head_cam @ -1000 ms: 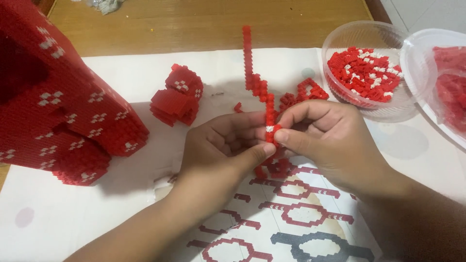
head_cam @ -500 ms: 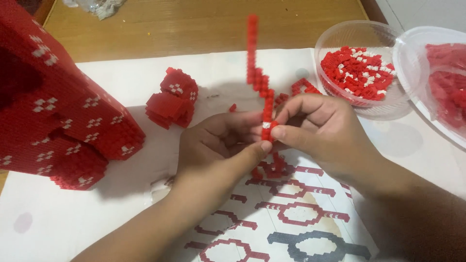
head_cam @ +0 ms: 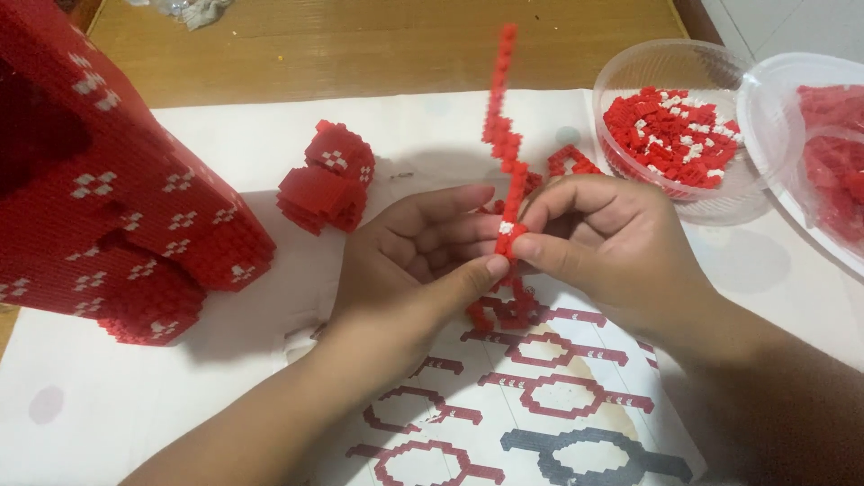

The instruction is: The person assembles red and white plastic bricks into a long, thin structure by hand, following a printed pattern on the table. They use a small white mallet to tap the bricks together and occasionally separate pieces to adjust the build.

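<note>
A long, thin, jagged strip of tiny red bricks (head_cam: 504, 135) stands nearly upright in the middle of the view, with one white brick near its lower part. My left hand (head_cam: 423, 261) and my right hand (head_cam: 603, 243) both pinch the strip at that white brick, thumbs and fingertips meeting. The strip's lower end hangs below my fingers over a printed sheet of red and dark ring patterns (head_cam: 540, 396).
A large red brick model with white dots (head_cam: 99, 198) fills the left. A small red brick chunk (head_cam: 326, 177) lies beside it. A clear bowl of red and white bricks (head_cam: 679, 135) and a second clear container (head_cam: 823, 153) stand at the right, on white paper.
The hands and the strip stay in nearly the same place; my fingers have shifted slightly on the strip around the white brick.
</note>
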